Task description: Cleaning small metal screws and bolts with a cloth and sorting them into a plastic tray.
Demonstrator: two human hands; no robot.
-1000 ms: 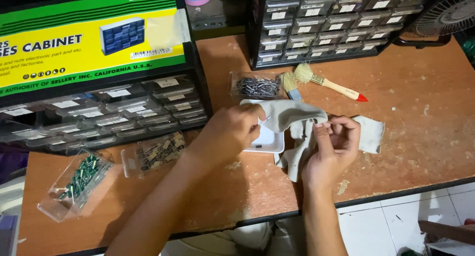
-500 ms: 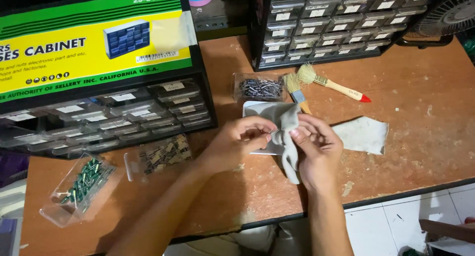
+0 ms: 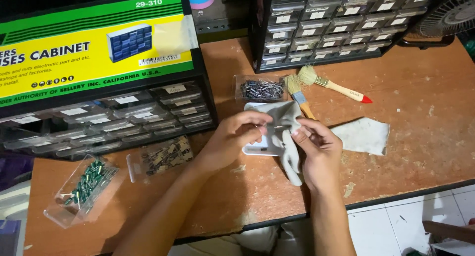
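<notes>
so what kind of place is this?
Likely a home or hobby electronics workbench: small-parts drawer cabinets at the back of a worn wooden bench, and clear drawers of small components pulled out. Both hands hold a grey cloth.

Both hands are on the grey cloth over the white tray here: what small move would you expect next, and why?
Probably a wiping pass of the grey cloth across the white tray. The left hand and right hand both pinch the cloth bunched above the tray, which lies mostly covered on the table. What sits inside the tray is hidden.
</notes>
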